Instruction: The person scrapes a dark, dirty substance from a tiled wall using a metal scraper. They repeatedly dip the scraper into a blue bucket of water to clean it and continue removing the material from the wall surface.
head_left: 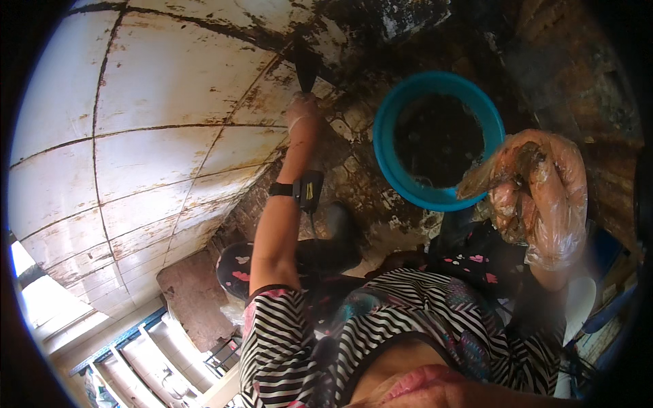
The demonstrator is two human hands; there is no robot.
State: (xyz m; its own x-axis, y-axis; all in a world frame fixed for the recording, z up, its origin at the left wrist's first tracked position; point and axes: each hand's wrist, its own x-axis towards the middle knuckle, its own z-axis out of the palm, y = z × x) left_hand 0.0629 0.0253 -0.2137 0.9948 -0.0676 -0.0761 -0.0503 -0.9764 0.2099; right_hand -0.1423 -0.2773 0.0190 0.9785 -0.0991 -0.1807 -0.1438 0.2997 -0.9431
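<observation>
My left hand (303, 112) reaches far out along the base of the tiled wall. Its fingers are closed on a scraper (307, 73) with a dark, triangular blade pointing away from me, close to the grimy corner. At the right, my right hand (544, 190) is raised in a clear plastic glove smeared with brown dirt. Its fingers are curled in, and what lies inside them, if anything, is hidden by the wrinkled plastic. Just left of that hand stands a round teal basin (384, 160) holding dark, murky liquid.
White wall tiles (156, 88) with dirty brown joints rise at the left. The floor (354, 170) is stained and grimy. A brown board (194, 296) and a blue-edged white rack (146, 347) are at the lower left. A strapped device (309, 190) sits on my left wrist.
</observation>
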